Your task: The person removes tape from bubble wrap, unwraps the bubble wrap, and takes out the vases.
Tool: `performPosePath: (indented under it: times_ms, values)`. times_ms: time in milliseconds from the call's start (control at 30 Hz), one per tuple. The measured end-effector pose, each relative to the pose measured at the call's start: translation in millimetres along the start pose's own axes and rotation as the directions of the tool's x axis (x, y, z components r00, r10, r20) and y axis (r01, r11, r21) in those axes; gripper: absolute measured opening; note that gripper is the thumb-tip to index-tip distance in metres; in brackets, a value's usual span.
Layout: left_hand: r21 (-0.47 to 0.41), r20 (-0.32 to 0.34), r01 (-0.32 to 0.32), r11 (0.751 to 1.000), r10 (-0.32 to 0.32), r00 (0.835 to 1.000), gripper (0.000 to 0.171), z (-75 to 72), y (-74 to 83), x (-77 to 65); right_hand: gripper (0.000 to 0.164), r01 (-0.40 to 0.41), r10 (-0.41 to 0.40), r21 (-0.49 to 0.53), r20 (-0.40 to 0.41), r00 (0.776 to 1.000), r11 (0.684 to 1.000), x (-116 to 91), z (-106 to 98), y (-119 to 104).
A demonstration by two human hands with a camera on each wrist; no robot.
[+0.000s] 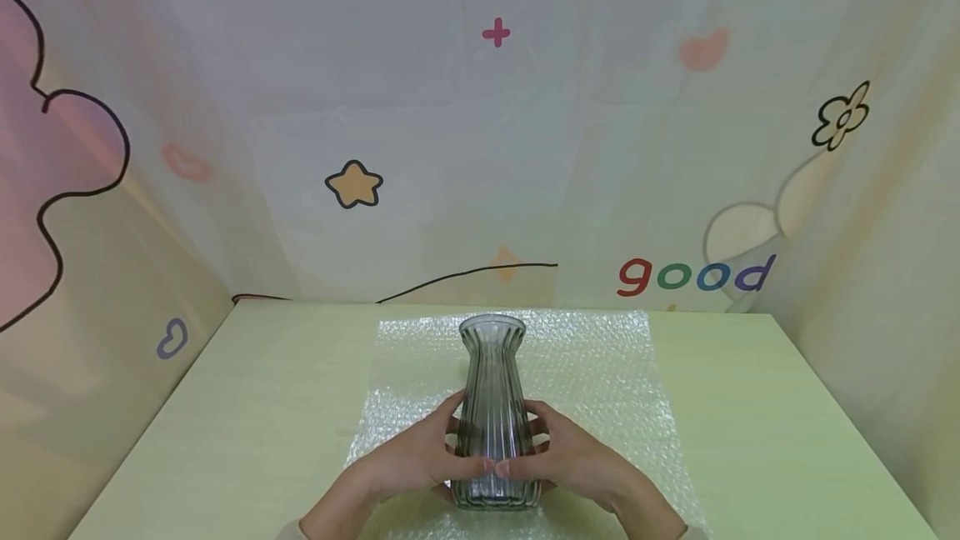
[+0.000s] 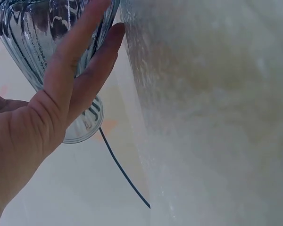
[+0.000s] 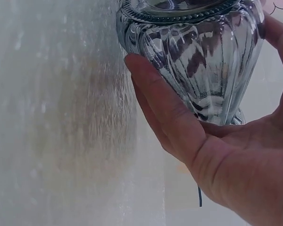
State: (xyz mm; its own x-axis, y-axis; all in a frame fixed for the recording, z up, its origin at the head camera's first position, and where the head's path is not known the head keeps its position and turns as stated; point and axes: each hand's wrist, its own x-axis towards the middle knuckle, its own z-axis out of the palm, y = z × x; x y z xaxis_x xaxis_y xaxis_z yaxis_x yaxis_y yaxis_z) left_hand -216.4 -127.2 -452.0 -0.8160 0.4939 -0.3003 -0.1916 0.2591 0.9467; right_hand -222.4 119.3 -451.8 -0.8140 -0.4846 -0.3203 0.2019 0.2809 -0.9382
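Note:
A ribbed, clear glass vase [image 1: 492,390] with a flared rim is held between both hands over a sheet of bubble wrap [image 1: 600,382]. My left hand [image 1: 416,457] grips its lower left side, thumb across the front and fingers around the back. From the other side my right hand [image 1: 573,457] holds it the same way, the two thumb tips nearly meeting. In the right wrist view the beaded base of the vase [image 3: 193,61] shows above the fingers. The left wrist view has the vase [image 2: 37,37] tapering toward its round rim, partly covered by fingers.
The bubble wrap lies flat on a pale table [image 1: 262,407]. A printed cloth backdrop [image 1: 420,107] rises behind the table and along both sides, with a star, hearts and the word "good" on it.

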Motion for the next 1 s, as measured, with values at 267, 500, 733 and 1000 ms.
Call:
performPosePath:
  times_ms: [267, 500, 733, 1000]
  values:
    - [-0.101, 0.053, -0.039, 0.994, 0.044, 0.998, 0.105, 3.7, -2.0, -0.7, 0.103, -0.014, 0.013, 0.052, 0.032, 0.999, 0.999, 1.3, 1.1, 4.6]
    - [-0.13, 0.068, -0.05, 0.99, 0.059, 0.996, 0.103, 3.9, -2.2, 0.1, 0.108, -0.01, 0.001, 0.087, 0.099, 0.995, 0.996, 1.3, 2.1, 3.0]
    - [-0.144, 0.082, -0.056, 0.988, 0.068, 0.994, 0.102, 4.5, -4.1, 0.0, 0.111, -0.011, -0.005, 0.116, 0.135, 0.991, 0.993, 0.5, 4.1, 1.6]
    - [-0.114, 0.07, -0.078, 0.99, 0.087, 0.994, 0.092, 5.4, -0.2, -1.6, 0.106, 0.011, -0.024, 0.098, 0.14, 0.99, 0.995, 0.6, 3.6, 0.3]
